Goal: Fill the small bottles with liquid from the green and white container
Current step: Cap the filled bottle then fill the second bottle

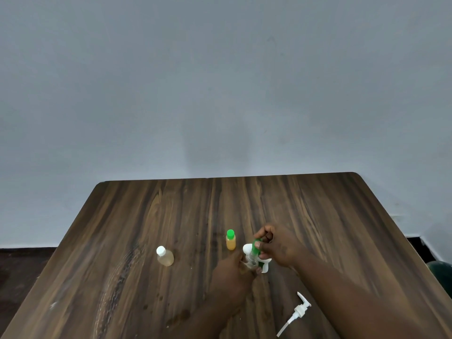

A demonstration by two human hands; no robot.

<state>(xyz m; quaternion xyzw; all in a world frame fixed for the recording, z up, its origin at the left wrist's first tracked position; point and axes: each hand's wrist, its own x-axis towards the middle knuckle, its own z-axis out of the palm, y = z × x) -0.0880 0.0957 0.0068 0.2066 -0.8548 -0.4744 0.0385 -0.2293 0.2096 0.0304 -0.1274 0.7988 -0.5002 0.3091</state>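
Two done, I judge: white-capped bottle (165, 256) and green-capped bottle (231, 241) stand filled mid-table (342, 216). Left hand (230, 277) grips third bottle (250, 261); right hand (276, 245) pinches its green cap (256, 248), container (265, 265) just behind. Its fill I can't read.

Wooden table (171, 216), grey wall (220, 94), perhaps chair (441, 272).

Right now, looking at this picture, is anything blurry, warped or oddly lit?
Head view: soft, even light; a faint broad shadow on the wall above the table's far edge; a pale sheen streaks the table at left. The wide-angle lens splays the table's sides outward. The small clear bottle and its green cap look smeared, likely motion blur, while the white pump looks sharper.
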